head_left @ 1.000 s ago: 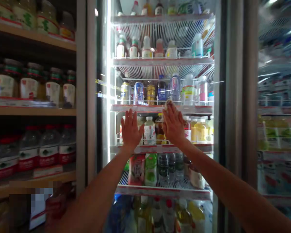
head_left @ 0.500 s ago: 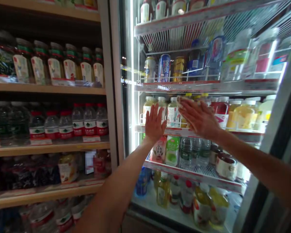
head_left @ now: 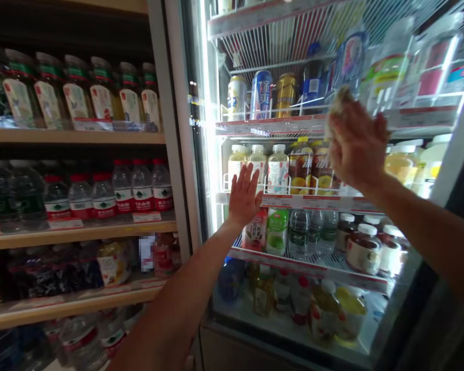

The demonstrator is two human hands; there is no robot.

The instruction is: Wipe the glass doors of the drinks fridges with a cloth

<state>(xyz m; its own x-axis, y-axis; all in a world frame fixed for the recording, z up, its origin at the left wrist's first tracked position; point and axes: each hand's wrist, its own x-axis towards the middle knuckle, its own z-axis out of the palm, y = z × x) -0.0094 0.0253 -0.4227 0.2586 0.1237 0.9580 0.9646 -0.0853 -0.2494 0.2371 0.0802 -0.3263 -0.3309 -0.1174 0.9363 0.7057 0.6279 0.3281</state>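
Note:
My left hand [head_left: 245, 198] lies flat against the glass door [head_left: 278, 330] of a lit drinks cooler, its fingers stretched upward and held slightly apart. Farther right and higher on the glass, my right hand [head_left: 359, 144] presses a pale, crumpled cloth [head_left: 343, 97]. Motion blurs that hand, and its palm covers most of the cloth. Behind the glass, near my left fingers, stand white-capped bottles [head_left: 278, 167]. Dark tea bottles with yellow caps [head_left: 302, 159] show between my two hands.
Left of the cooler, wooden shelves [head_left: 73, 136] carry rows of bottles, including red-capped water bottles [head_left: 142, 185]. A metal door frame [head_left: 174, 129] separates them from the cooler. Cans [head_left: 261, 95] stand on an upper cooler shelf, jars [head_left: 363, 250] lower down.
My right hand has swept up and to the right across the glass with the cloth. My left hand stays on the door. The view has shifted slightly.

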